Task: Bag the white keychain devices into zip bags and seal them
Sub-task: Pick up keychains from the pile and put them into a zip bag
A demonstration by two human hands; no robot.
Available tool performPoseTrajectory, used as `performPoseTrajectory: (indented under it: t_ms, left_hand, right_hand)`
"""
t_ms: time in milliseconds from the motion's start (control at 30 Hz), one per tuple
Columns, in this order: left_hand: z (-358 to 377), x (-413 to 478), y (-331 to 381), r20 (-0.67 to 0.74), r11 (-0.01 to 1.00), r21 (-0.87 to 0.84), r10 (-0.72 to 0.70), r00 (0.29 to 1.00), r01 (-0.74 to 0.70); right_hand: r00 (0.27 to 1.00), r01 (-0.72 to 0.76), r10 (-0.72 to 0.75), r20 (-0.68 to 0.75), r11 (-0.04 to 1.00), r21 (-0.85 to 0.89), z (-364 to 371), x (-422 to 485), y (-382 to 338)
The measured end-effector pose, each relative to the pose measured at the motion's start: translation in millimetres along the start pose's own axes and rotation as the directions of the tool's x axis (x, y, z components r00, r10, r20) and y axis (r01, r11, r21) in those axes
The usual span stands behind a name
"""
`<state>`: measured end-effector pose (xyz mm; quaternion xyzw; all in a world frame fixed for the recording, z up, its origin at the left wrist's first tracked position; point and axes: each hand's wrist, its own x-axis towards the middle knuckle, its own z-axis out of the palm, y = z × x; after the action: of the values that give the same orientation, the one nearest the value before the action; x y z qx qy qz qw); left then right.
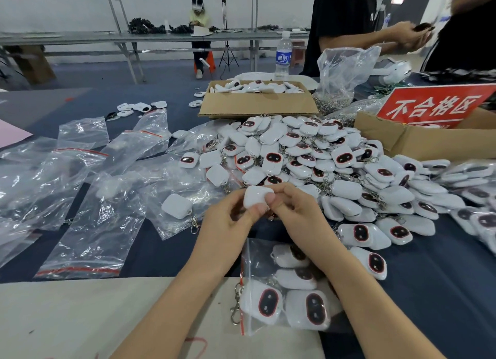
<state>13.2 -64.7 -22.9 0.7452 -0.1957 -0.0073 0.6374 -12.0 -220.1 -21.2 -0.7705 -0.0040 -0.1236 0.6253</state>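
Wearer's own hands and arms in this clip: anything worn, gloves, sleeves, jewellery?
Nothing worn shows. The left hand and right hand are bare, without gloves or visible rings, and no sleeve, watch or bracelet appears up to the frame's bottom edge.

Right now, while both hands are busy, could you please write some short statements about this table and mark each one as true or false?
1. The left hand and the right hand hold one white device together. True.
2. The zip bag nearest the person is empty. False: several devices lie inside it.
3. The water bottle stands behind the open cardboard box. True.
4. The red sign lies flat. False: it stands propped up at the right.
5. The pile of devices lies left of the hands. False: it lies ahead and right; empty bags lie left.
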Motion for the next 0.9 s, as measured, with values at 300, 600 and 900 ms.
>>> performPoseTrajectory:
  t_ms: [300, 600, 900]
  left_hand:
    - [-50.9, -15.4, 3.4, -0.306, 0.877, -0.475, -0.240, 0.921, 0.070]
    - [-76.1, -47.1, -2.6, 0.176, 0.621, 0.740, 0.193, 0.965, -0.259]
    - [-57.5, -52.8, 3.7, 0.298, 0.722, 0.631, 0.114, 0.948, -0.285]
  right_hand:
    - [0.998, -0.060, 0.062, 0.002, 0.955, 0.291, -23.9, 8.8, -18.1]
    - [0.937, 0.023, 0.127, 0.325, 0.907, -0.421, -14.0, 4.9, -11.7]
    - [0.847, -0.045, 0.267, 0.461, 0.898, -0.437, -20.0, 4.6, -16.7]
